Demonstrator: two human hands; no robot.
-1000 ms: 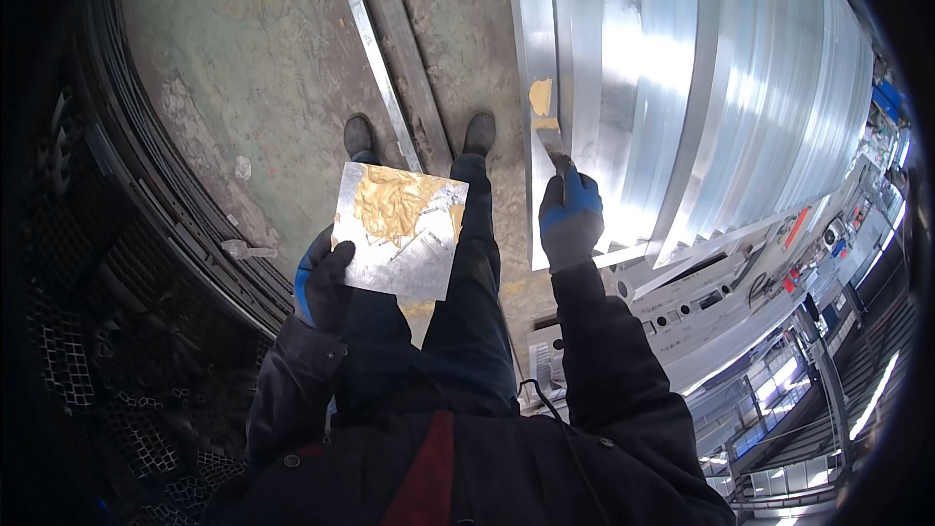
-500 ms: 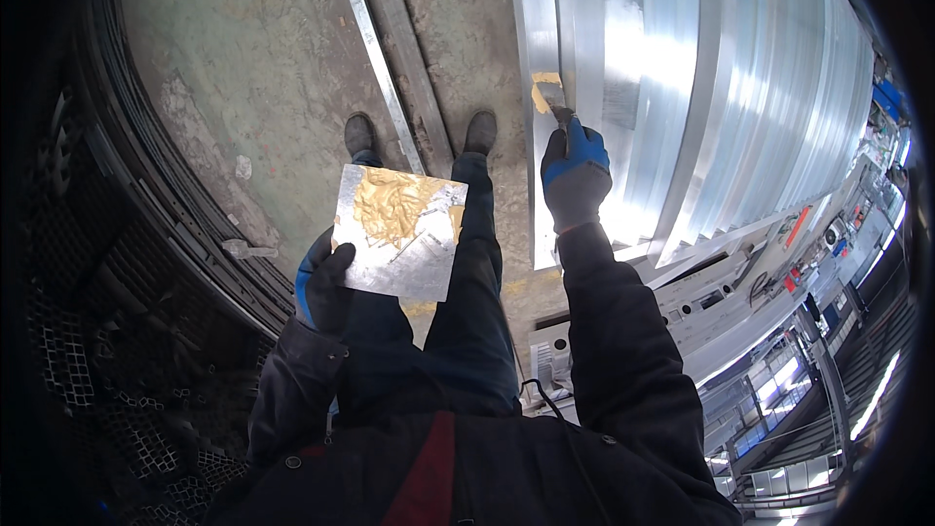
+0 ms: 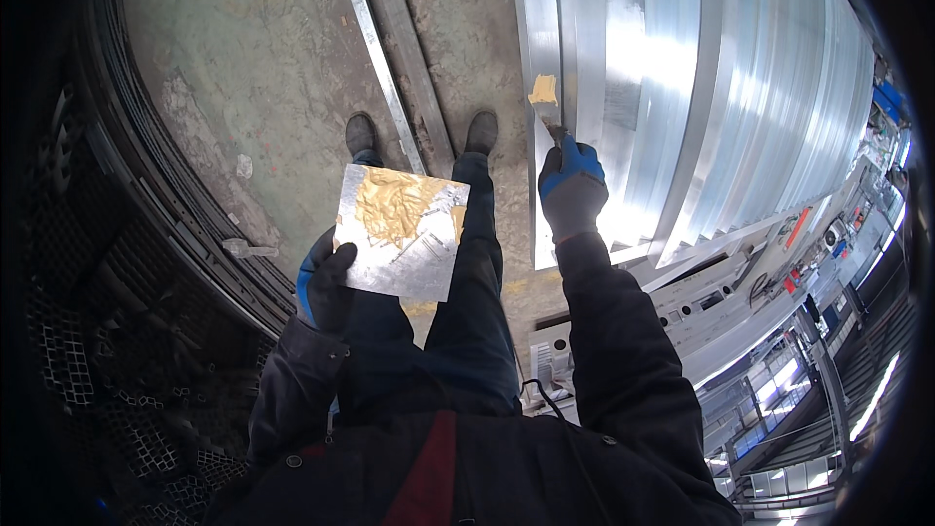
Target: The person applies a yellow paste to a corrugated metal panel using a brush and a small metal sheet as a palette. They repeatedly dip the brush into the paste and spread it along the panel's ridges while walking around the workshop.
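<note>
My left hand point(image 3: 326, 282), in a blue and dark grey glove, grips the lower left edge of a flat metal plate point(image 3: 414, 271), thumb on top. A thick heap of yellow-tan putty point(image 3: 390, 203) covers the plate's upper part, with thin smears to its right. In my gloved right hand point(image 3: 575, 190) is a putty knife point(image 3: 547, 119), its blade low over the near strip of a ribbed silver metal panel point(image 3: 672, 58). Just beyond the blade, a small patch of the same putty point(image 3: 543, 89) lies on that strip.
Long metal bars point(image 3: 375, 49) lie on the stained concrete floor point(image 3: 234, 68) ahead of my shoes. Stacked dark rods and hollow sections point(image 3: 146, 195) line the left side. A pale machine part with round holes point(image 3: 687, 307) stands right of my legs.
My right hand and the putty knife have drawn slightly back toward me. The putty patch on the panel is now a more even, filled block. My left hand and the plate have hardly moved.
</note>
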